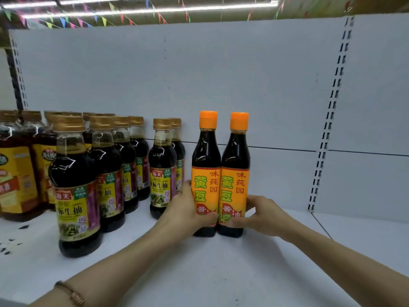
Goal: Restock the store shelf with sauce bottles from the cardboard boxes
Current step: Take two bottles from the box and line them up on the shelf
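Our left hand [186, 209] curls around the left dark sauce bottle with an orange cap and orange label [205, 173], and our right hand [263, 214] grips its matching twin [235, 176]. Both bottles stand upright, touching, on the white metal shelf [221, 273]. Just left stand gold-capped dark soy sauce bottles [162, 169].

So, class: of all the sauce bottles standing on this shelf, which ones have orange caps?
Only the two orange-labelled bottles, left one and right one, held by the left hand and right hand. The gold-capped bottles stand further left.
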`<state>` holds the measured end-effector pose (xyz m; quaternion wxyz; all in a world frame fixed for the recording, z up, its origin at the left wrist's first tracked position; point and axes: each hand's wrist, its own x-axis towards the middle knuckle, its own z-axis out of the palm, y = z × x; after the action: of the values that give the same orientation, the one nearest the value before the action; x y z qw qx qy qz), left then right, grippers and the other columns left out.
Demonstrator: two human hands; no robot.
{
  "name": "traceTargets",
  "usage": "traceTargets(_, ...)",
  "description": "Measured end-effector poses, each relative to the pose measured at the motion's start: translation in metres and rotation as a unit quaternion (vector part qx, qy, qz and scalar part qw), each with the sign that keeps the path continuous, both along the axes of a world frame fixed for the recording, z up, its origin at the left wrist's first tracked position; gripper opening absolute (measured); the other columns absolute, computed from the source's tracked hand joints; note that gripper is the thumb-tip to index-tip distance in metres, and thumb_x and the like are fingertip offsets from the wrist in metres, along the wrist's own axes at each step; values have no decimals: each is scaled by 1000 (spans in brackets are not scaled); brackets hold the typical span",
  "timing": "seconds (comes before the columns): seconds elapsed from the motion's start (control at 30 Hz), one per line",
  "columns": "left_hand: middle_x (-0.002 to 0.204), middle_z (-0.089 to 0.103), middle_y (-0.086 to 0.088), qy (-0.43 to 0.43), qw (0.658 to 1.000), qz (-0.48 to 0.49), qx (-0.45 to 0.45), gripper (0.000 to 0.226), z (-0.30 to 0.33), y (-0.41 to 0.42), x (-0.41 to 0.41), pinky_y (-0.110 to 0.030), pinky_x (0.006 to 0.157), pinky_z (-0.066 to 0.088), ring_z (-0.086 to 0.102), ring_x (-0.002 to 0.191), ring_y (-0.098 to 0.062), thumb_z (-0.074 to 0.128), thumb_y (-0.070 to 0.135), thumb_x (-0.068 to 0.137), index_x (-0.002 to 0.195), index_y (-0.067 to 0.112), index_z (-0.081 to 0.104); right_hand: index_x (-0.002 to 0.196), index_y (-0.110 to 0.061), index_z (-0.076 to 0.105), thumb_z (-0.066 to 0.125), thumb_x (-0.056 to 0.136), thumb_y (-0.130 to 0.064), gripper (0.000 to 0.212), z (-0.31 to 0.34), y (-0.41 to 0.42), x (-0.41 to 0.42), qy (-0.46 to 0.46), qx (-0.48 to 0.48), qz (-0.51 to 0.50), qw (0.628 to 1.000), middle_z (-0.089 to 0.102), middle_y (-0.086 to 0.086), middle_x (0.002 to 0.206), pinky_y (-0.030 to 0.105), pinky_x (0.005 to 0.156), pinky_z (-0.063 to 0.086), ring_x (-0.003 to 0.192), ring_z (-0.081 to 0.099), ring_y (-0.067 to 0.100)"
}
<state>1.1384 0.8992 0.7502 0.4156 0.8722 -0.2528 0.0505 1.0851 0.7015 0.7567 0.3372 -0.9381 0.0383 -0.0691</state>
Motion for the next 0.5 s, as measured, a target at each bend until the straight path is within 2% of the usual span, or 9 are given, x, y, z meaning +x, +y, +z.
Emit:
traceTargets(0.1,100,54,6,2,999,54,7,69,6,-13,13,-24,74,45,55,86,-11,78,31,77,122,17,29,123,-21,57,79,73,-47,61,0,2,19,-7,-25,-30,999,63,-6,110,19,75,47,96,60,11)
traceTargets(0.17,98,51,4,23,996,83,16,74,12,-21,25,-27,73,45,54,87,-14,79,31,77,127,11,28,126,-18,51,78,74,-48,66,0,3,34,-9,-49,-53,997,62,-1,116,25,82,49,100,59,14)
traceTargets(0.3,114,54,-4,44,991,121,41,79,14,-31,44,-33,79,50,58,100,-22,78,32,77,133,7,28,130,-14,41,79,74,-46,75,-3,4,59,-30,-49,-74,996,59,5,124,32,88,52,108,60,21)
traceTargets(0.5,129,49,-11,65,987,136,56,87,19,-38,62,-38,93,49,53,116,-28,78,33,77,140,7,23,128,-12,41,78,76,-44,71,1,-1,78,-5,-61,-68,996,57,7,127,33,89,52,110,59,23)
